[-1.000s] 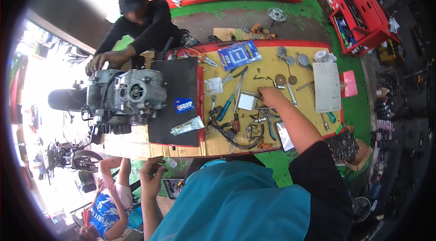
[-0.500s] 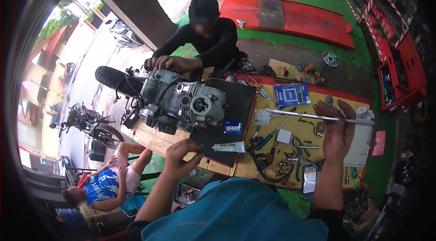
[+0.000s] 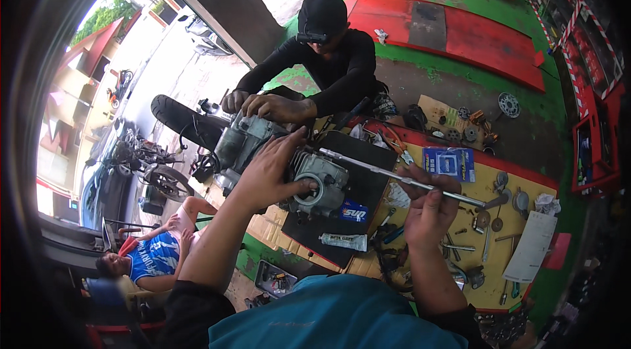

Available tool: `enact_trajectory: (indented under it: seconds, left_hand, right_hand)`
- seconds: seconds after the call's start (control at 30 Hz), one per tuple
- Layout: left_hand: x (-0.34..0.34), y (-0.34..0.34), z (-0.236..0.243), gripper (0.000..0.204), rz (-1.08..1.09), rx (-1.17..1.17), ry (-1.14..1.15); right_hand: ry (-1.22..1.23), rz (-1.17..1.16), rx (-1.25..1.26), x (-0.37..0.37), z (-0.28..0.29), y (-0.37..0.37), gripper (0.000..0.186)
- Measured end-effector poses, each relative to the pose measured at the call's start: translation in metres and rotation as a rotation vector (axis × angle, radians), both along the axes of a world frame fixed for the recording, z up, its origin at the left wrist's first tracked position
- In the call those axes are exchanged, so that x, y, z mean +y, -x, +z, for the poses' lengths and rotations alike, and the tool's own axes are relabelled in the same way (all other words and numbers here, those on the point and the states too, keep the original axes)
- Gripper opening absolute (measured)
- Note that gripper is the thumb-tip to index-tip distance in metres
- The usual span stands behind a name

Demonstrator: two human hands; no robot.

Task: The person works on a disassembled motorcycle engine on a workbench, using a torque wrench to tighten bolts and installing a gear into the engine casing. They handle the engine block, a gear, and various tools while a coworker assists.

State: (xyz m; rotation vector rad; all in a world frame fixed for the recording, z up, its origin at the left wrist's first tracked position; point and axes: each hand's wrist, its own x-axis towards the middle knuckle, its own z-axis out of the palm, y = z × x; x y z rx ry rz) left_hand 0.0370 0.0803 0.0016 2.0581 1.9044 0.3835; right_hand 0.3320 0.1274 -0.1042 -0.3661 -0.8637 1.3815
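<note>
- Silver-grey metal marks the motorcycle engine [image 3: 332,178], at the centre of the frame and overlapping the black mat [image 3: 368,186]; its long axis slants from upper left to lower right, and its round opening [image 3: 309,192] faces up toward the camera.
- The left hand [image 3: 271,173] lies spread wide over the engine, thumb at the opening; whether the tip goes inside, I cannot tell. The broad splay probably serves to steady the casting.
- The right hand [image 3: 430,209], right of centre, pinches a long steel bar tool [image 3: 371,167] between thumb and fingers.
- That bar's long axis runs from upper left to lower right, one end toward the engine, the other over the bench; whether its near end touches metal is unclear. Gripping it toward the outer end likely leaves the long shank free.
- Above, the co-worker's hands [image 3: 279,108] rest on the engine's upper-left end, perhaps bracing it.
- Below the engine, a blue packet [image 3: 353,211] and a pale squeeze tube [image 3: 343,242] lie on the mat, presumably kept within reach.
- A blue gasket packet [image 3: 448,163] lies farther right, near pliers [image 3: 396,144].
</note>
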Motion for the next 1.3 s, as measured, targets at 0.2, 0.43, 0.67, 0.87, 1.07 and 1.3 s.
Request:
enact_trajectory:
  seconds: [0.2,0.43,0.67,0.87,1.07,1.3]
  left_hand:
    - [0.010,0.005,0.001,0.106,-0.033,0.000,0.059]
    - [0.016,0.009,0.005,0.104,-0.081,-0.005,0.081]
    - [0.018,0.009,0.005,0.102,-0.105,-0.006,0.053]
    - [0.015,0.006,0.006,0.102,-0.101,-0.011,0.050]
    - [0.020,-0.017,0.020,0.085,-0.195,-0.013,-0.036]
    - [0.050,-0.121,0.007,0.035,-0.350,0.096,-0.244]
  right_hand:
    - [-0.026,0.014,-0.017,0.006,-0.007,0.017,0.025]
    - [-0.020,0.027,0.011,0.012,-0.006,0.021,0.025]
    - [-0.050,0.005,0.009,0.009,0.000,0.024,0.025]
    - [-0.005,0.022,0.015,0.005,0.001,0.025,0.026]
    - [0.095,-0.010,-0.054,-0.002,-0.002,0.019,0.025]
    - [0.015,-0.196,-0.256,0.004,-0.025,0.011,0.033]
